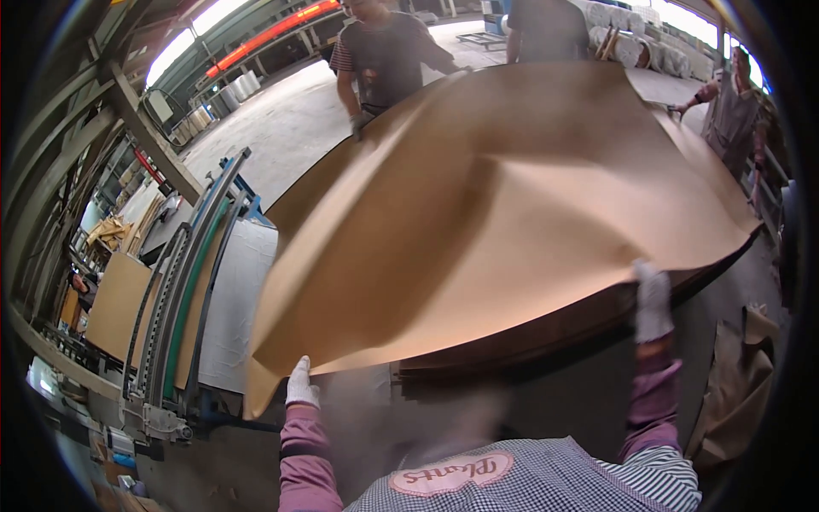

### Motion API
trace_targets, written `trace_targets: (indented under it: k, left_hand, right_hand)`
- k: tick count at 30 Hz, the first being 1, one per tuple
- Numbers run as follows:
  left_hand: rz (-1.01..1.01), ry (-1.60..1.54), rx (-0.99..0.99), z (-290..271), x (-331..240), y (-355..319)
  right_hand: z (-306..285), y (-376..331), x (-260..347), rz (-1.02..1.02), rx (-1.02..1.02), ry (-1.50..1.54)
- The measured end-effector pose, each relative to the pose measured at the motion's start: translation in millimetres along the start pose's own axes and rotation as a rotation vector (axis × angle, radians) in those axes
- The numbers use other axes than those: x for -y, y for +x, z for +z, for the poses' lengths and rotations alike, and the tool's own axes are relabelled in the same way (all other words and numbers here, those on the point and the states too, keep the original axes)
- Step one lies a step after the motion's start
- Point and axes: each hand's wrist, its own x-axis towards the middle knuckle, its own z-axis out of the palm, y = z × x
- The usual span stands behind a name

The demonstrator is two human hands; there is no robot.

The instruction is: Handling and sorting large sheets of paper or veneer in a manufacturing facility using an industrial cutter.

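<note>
A big thin brown sheet (pixel 512 213) of paper or veneer hangs in the air, bowed and blurred, over a dark stack (pixel 546 333) of like sheets. My left hand (pixel 300 384), in a white glove, grips its near left corner. My right hand (pixel 653 300), also gloved, grips its near right edge. Across the sheet a person in a dark shirt (pixel 384 51) holds the far edge with a gloved hand (pixel 360 124). A second person (pixel 546 26) stands beside that one.
A third person (pixel 725 102) stands at the right edge. A machine with curved green and grey rails (pixel 183 290) and a white panel (pixel 239 307) stands to the left. Brown scraps (pixel 734 392) lie at the lower right. Concrete floor (pixel 290 119) stretches behind.
</note>
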Motion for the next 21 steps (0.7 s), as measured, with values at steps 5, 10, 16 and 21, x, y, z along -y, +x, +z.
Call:
trace_targets:
  k: [5,10,16,21]
  left_hand:
    - [-0.123,0.278,0.352,79,88,-110]
    - [-0.520,-0.022,0.462,160,110,-178]
    - [-0.773,-0.230,0.574,206,104,-205]
    - [-0.460,-0.384,0.246,125,143,-105]
  right_hand:
    - [-200,69,-186,0.523,-0.435,0.477]
    - [-22,-93,-44,0.829,0.109,1.021]
    - [68,-144,-80,1.049,-0.267,0.847]
    - [-42,-93,-137,0.805,-0.571,0.908]
